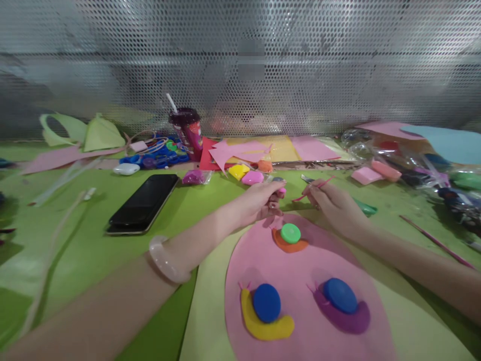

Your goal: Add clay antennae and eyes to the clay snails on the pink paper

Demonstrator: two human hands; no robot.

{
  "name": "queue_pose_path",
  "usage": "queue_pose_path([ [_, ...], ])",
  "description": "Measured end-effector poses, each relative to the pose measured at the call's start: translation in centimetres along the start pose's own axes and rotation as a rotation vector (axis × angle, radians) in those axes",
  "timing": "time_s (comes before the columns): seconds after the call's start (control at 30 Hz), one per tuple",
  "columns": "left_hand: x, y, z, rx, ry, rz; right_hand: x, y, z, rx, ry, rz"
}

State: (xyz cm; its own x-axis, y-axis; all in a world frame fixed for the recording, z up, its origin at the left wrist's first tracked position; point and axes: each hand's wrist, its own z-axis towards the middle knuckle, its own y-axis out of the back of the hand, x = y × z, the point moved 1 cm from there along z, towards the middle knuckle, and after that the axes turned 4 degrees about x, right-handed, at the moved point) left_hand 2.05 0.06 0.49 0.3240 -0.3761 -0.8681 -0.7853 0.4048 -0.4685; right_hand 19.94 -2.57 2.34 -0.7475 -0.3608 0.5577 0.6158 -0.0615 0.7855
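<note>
My left hand [265, 200] is closed, its thumb and fingertips pinching a small lump of pink clay [282, 191] just above the top edge of a pink paper oval [300, 271]. To its right, my right hand [330, 203] is closed round a thin pinkish-red stick [299, 198]. A small metal blade tip [306, 178] shows beside its fingers; whether the hand holds it I cannot tell. Three clay snails lie on the oval: an orange snail [296, 246] with a green cap [290, 233], a yellow snail [263, 331], and a purple snail [345, 317], both with blue caps.
A black phone [145, 203] lies left on the green table. Behind stand a purple drink cup [188, 133], blue caps [165, 155] and coloured paper sheets [308, 148]. Clay lumps [252, 177] sit beyond my hands. Plastic wrappers [417, 170] and a thin brush [436, 240] are at right.
</note>
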Motion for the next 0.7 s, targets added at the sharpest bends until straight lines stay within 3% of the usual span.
queue_pose_path([
  [0.23, -0.03, 0.05, 0.05, 0.038, -0.013, -0.024, -0.02, -0.05, -0.04, -0.007, 0.007, 0.010],
  [0.7, -0.53, -0.56, -0.61, -0.005, 0.033, 0.011, -0.49, -0.17, 0.11, -0.013, 0.023, 0.012],
])
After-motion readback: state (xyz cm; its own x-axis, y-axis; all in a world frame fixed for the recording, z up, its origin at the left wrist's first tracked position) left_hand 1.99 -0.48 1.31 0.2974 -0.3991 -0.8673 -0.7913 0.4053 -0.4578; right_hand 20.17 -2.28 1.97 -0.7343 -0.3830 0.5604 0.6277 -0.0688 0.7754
